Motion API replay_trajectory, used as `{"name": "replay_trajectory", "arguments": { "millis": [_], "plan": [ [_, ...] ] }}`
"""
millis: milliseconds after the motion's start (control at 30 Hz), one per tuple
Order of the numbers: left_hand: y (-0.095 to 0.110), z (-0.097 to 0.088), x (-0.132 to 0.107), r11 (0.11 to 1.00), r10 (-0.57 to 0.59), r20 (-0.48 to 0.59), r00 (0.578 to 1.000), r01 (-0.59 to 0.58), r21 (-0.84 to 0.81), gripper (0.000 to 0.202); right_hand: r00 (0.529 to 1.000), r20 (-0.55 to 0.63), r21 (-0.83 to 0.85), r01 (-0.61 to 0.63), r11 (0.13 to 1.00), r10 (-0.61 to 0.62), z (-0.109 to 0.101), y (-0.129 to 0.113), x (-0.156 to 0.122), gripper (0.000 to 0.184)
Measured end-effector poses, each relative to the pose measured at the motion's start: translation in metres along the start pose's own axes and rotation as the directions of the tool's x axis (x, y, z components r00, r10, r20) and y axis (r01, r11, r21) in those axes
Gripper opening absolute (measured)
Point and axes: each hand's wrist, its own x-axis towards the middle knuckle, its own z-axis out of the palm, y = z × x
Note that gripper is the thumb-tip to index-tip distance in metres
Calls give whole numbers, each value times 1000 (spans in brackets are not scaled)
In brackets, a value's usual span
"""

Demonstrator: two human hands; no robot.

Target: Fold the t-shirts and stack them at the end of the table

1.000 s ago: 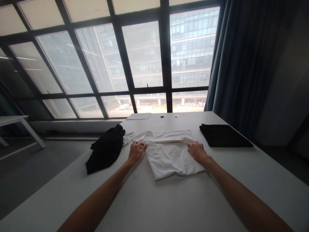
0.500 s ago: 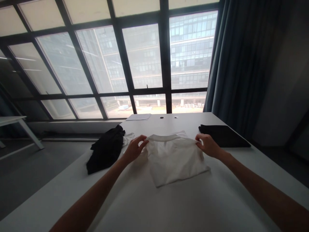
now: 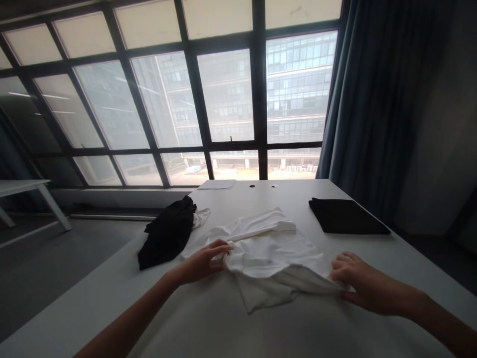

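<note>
A white garment (image 3: pixel 268 253) lies partly folded in the middle of a white table (image 3: pixel 208 328). My left hand (image 3: pixel 204 258) pinches its left edge, fingers closed on the cloth. On the right, my right hand (image 3: pixel 359 282) grips the garment's right corner low against the tabletop. The upper layer is drawn toward me over the lower layer, and a folded band of it lies behind.
A crumpled black garment (image 3: pixel 167 233) lies at the table's left edge with a bit of white cloth (image 3: pixel 201 216) beside it. A folded black garment (image 3: pixel 346 216) rests at the right. A sheet of paper (image 3: pixel 218 184) lies at the far edge, before the windows. Dark curtain (image 3: pixel 372 99) at right.
Both hands lifted the garment's far edge and pulled it toward me. The right hand swung out to the right and down. The cloth now lies doubled over itself.
</note>
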Motion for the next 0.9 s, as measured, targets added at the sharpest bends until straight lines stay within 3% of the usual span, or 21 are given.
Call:
{"name": "replay_trajectory", "arguments": {
  "millis": [67,200,267,367,433,533,667,900],
  "plan": [
    [-16,12,0,996,-18,-106,994,28,90,68,998,-54,-35,-26,999,24,4,-7,6,12],
    [-38,37,7,955,-28,-242,970,97,279,71,991,-129,-3,22,1000,-22,22,-36,30,67],
    [-44,45,12,942,-11,-280,960,104,319,72,991,-102,8,89,996,-88,38,-50,43,78],
    [-57,47,22,946,29,-316,948,76,315,72,988,-68,-56,139,989,-142,65,-61,58,48],
    [-72,43,29,951,55,-327,944,51,306,71,988,-65,-99,133,986,-140,79,-58,64,37],
    [-99,30,41,951,66,-332,941,42,307,66,990,-92,-86,103,991,-111,91,-47,67,37],
    [-124,11,61,938,3,-325,946,110,328,57,986,-139,-32,93,995,-97,92,-37,65,35],
    [-123,-2,116,847,-138,-234,962,237,475,53,967,-242,15,88,996,-82,86,-37,63,36]
  ]
}}
